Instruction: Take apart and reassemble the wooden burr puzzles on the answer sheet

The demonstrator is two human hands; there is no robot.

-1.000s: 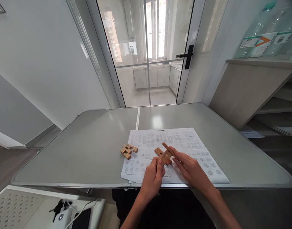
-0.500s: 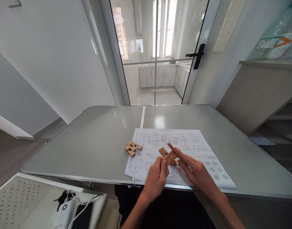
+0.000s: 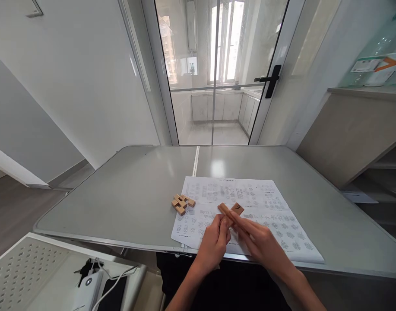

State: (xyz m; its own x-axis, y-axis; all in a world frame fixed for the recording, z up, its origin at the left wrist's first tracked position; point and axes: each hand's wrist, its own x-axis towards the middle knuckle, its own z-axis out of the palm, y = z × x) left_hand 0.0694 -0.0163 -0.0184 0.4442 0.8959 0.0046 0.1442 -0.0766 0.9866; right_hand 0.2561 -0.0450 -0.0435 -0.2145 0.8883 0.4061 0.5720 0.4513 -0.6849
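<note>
My left hand (image 3: 213,239) is closed with thumb and fingers around the near end of a flat wooden puzzle piece (image 3: 238,208), whose far end bears a dark mark. Across it, forming an X, lies a second wooden strip (image 3: 224,209), pinched in the fingers of my right hand (image 3: 261,239). The two pieces touch where they cross, just above the fingertips. My hands hide their near ends and any piece beneath. To the left, a small cluster of interlocked wooden blocks (image 3: 180,204) rests at the edge of a printed sheet (image 3: 256,190).
The sheet, covered in small diagrams, lies on a grey folding table (image 3: 120,194). A white perforated surface (image 3: 29,272) at lower left holds a power bank (image 3: 87,291), cable, keys and a dark phone-like slab (image 3: 112,296). Beyond the table stands a glass door (image 3: 213,86).
The right hand's strip has come down and left across the left hand's piece. That piece has turned, so its marked face shows instead of the hole. The camera view has shifted slightly.
</note>
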